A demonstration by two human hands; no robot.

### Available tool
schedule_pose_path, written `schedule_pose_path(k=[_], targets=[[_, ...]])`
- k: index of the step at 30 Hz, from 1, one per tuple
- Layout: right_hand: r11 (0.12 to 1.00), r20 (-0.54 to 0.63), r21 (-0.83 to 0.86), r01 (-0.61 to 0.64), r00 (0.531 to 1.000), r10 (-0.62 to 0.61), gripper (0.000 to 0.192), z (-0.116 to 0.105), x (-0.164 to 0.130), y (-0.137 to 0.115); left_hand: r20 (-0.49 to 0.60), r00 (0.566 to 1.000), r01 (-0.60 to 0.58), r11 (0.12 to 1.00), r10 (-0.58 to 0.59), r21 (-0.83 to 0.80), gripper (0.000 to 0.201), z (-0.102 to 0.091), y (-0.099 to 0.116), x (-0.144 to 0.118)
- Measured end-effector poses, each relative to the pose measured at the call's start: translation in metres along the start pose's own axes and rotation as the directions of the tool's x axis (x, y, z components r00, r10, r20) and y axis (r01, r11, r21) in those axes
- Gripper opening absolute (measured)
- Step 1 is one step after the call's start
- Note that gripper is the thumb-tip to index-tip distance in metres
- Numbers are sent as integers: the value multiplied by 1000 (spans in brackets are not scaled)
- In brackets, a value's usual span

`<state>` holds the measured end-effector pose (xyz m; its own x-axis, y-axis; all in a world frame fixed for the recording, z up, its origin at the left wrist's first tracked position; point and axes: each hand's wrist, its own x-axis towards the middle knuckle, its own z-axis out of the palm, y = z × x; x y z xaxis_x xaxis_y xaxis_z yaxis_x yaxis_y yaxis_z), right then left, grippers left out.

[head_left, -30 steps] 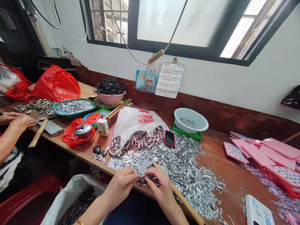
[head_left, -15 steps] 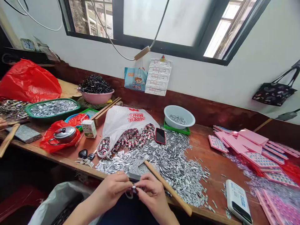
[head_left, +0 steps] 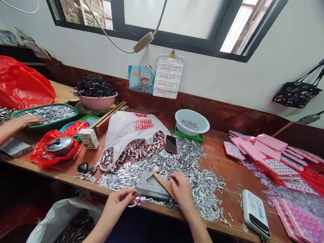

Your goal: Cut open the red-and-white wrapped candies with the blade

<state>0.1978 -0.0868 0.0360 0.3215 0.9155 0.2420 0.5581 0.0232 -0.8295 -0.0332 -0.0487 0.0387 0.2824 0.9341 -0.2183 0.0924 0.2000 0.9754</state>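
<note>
My left hand (head_left: 118, 204) pinches a red-and-silver cylindrical trinket (head_left: 139, 200) with a metal ring and a small chain end, holding it at the table's front edge. Curled over the wooden handle of a hammer (head_left: 163, 184) is my right hand (head_left: 181, 189), whose fingertips are partly hidden. The hammer's head rests on a speckled stone block (head_left: 152, 183). A dark flat bar (head_left: 153, 194) lies along the block's near side. All around spreads a heap of small silver metal plates (head_left: 199, 182).
A white bag (head_left: 129, 125) spills similar trinkets beside a phone (head_left: 171, 144). A pale blue basin (head_left: 192, 114) stands behind. Pink cards (head_left: 270, 143) and a white device (head_left: 256, 212) lie right. Keys (head_left: 87, 172) and a lidded pot (head_left: 59, 145) are left. Another person's hand (head_left: 30, 119) reaches into a green tub (head_left: 73, 116).
My hands have moved apart: the left keeps the trinket, the right has gone to the hammer handle. My view has shifted slightly right. The other person's hand has moved into the green tub.
</note>
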Motion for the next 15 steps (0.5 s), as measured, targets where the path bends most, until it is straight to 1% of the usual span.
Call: schedule_pose_path(k=[1, 2, 4, 5, 7, 10, 12, 13, 14, 15], targets=[[985, -17, -174, -2, 1000, -1, 14, -6, 11, 14, -15, 999, 37, 999, -37, 6, 41, -5, -2, 5], [956, 20, -295, -2, 1000, 9, 10, -11, 21, 27, -25, 998, 55, 998, -54, 18, 42, -10, -3, 9], [938, 71, -347, 0, 997, 26, 15, -15, 33, 47, -21, 998, 60, 997, -59, 47, 40, -18, -5, 17], [938, 95, -346, 5, 995, 30, 17, -15, 35, 53, -11, 998, 60, 997, -59, 55, 39, -21, -6, 20], [944, 120, -330, 20, 993, 21, 19, -14, 35, 61, 19, 998, 62, 996, -64, 66, 38, -24, -8, 24], [947, 131, -317, 49, 991, -7, 16, -19, 29, 62, 49, 996, 74, 993, -79, 93, 36, -26, -9, 26], [958, 96, -282, 50, 995, -24, 14, -25, 27, 58, 58, 994, 88, 988, -96, 129, 36, -28, -9, 27], [975, 63, -219, 24, 998, -10, 14, -28, 26, 54, 56, 992, 103, 984, -112, 145, 36, -29, -8, 27], [993, 37, -112, -22, 999, 26, 15, -29, 25, 49, 53, 990, 123, 980, -133, 159, 36, -29, -8, 28], [996, 36, 37, -83, 996, 81, 18, -29, 24, 42, 51, 987, 144, 975, -155, 169, 37, -30, -7, 29]])
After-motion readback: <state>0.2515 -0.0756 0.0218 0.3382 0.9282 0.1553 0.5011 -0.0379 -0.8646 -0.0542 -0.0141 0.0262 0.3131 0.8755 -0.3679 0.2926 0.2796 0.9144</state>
